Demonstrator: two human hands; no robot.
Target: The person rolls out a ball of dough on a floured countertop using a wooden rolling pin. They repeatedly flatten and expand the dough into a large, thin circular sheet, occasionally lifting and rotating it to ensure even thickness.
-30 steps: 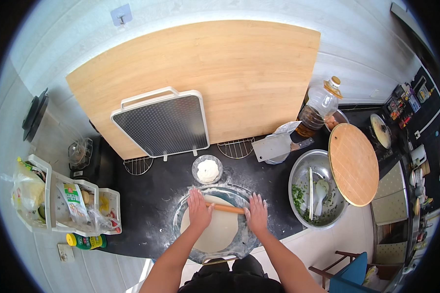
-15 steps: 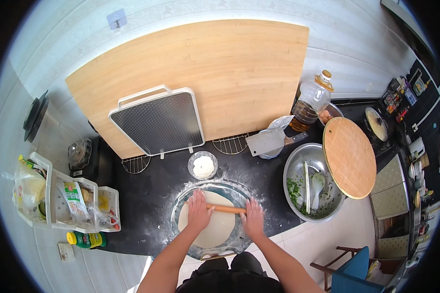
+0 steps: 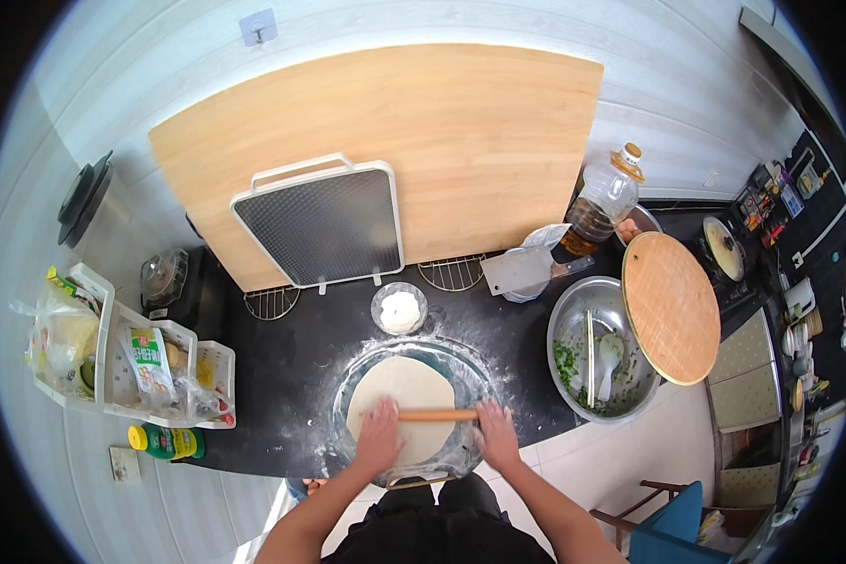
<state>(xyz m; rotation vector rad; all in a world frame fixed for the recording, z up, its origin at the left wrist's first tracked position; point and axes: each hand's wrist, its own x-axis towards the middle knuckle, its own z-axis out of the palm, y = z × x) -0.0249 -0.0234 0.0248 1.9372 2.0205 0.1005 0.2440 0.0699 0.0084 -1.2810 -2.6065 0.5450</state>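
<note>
A wooden rolling pin (image 3: pixel 437 415) lies crosswise over a thin round sheet of dough (image 3: pixel 400 379). My left hand (image 3: pixel 379 438) grips the pin's left end, above the dough. At its right end my right hand (image 3: pixel 496 433) holds it, just past the dough's edge, with the fingers pointing away from me. Beneath the dough is a floured clear board (image 3: pixel 475 371), its near edge by my body. White flour fills a small glass bowl (image 3: pixel 399 310) beyond the board.
To the right, a steel basin (image 3: pixel 564 315) holds chopped greens, chopsticks and a white spoon; a round wooden board (image 3: pixel 672 305) overlaps its rim. A cleaver (image 3: pixel 519 271) rests near an oil bottle (image 3: pixel 600 202). White baskets (image 3: pixel 113 376) and a green bottle (image 3: pixel 169 442) stand left.
Both hands and the rolling pin have come toward me, from the dough's upper part to its middle and lower part. The view has shifted slightly.
</note>
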